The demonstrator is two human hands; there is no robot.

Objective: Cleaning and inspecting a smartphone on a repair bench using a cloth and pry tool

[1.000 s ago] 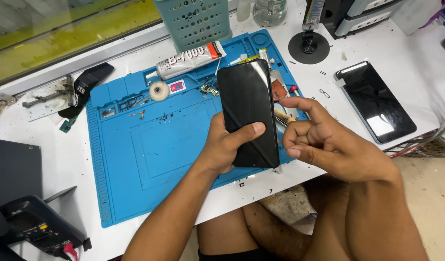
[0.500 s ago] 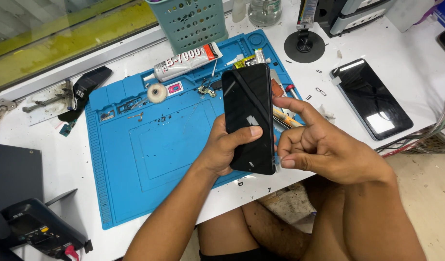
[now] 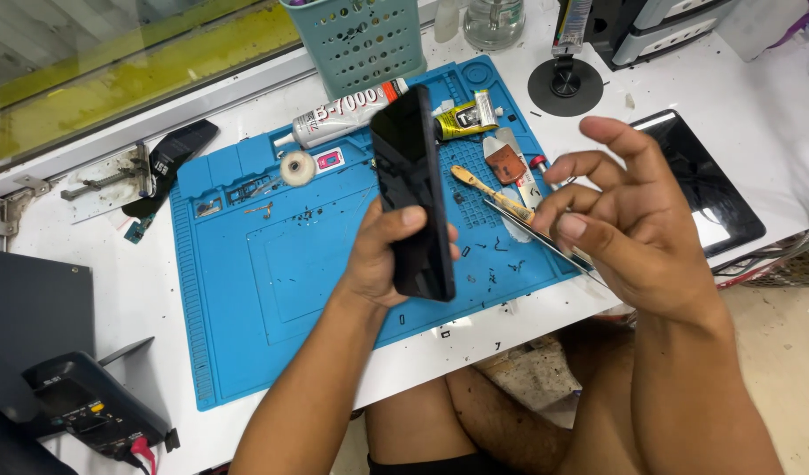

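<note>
Black phone (image 3: 411, 189) upright in left hand (image 3: 382, 255), thumb across.

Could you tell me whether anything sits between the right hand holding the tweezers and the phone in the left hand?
Nothing visible does. The right hand holds the tweezers beside the phone, which the left hand holds; only open air above the mat separates them.
</note>
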